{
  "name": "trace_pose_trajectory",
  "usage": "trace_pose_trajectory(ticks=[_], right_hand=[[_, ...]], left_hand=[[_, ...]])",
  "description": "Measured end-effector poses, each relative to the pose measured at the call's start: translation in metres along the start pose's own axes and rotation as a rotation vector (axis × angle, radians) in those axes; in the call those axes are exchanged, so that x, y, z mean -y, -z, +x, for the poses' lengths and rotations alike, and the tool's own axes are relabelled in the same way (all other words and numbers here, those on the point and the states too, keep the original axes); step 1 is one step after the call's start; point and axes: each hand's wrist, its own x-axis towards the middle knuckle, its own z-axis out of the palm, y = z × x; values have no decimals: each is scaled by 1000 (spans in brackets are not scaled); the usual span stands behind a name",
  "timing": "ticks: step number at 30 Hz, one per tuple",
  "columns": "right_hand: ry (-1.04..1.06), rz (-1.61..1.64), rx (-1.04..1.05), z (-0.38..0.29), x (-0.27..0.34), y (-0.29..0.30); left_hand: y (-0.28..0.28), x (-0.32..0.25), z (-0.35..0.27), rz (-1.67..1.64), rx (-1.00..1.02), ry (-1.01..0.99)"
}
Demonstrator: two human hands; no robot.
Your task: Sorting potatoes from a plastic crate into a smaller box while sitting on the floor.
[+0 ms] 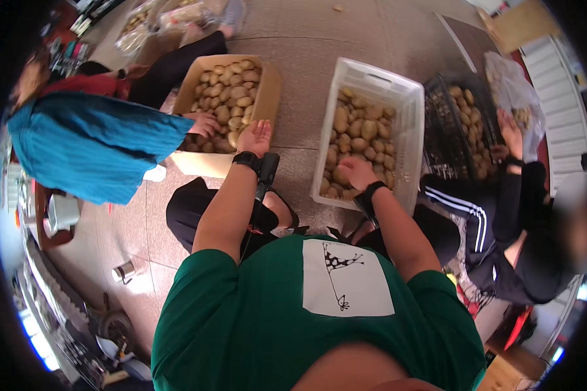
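My left hand [257, 138] is turned palm up at the near right corner of a cardboard box [270, 93]. Nothing lies on its palm. Potatoes [223, 93] heap up inside that box. My right hand [358, 173] reaches into a white plastic crate [411, 122], fingers bent down among more potatoes [360, 129]. Whether those fingers grip a potato or only touch one is hidden by the hand itself. Both my wrists wear dark straps with a device attached.
At left, a person in a blue top [102, 137] has a hand in the cardboard box. To the right, another person's hand [511, 134] is beside a black crate [445, 127] of potatoes. A plastic bag [513, 88] lies beyond it. A metal cup [123, 271] is on the floor.
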Motion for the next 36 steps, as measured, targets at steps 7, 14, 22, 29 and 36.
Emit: trace_pose_trajectory(ticks=[7, 14, 22, 29, 36], right_hand=[[-101, 132, 10, 9, -34, -7], [-313, -56, -64, 19, -68, 12], [-557, -68, -139, 27, -100, 33], [-726, -285, 33, 24, -101, 33], [-763, -343, 8, 38, -86, 28]], left_hand=[[-39, 98, -62, 327, 128, 275], [-36, 148, -74, 674, 233, 460], [-31, 147, -68, 824, 254, 505], [-35, 147, -74, 857, 290, 507], [-32, 147, -71, 881, 272, 501]])
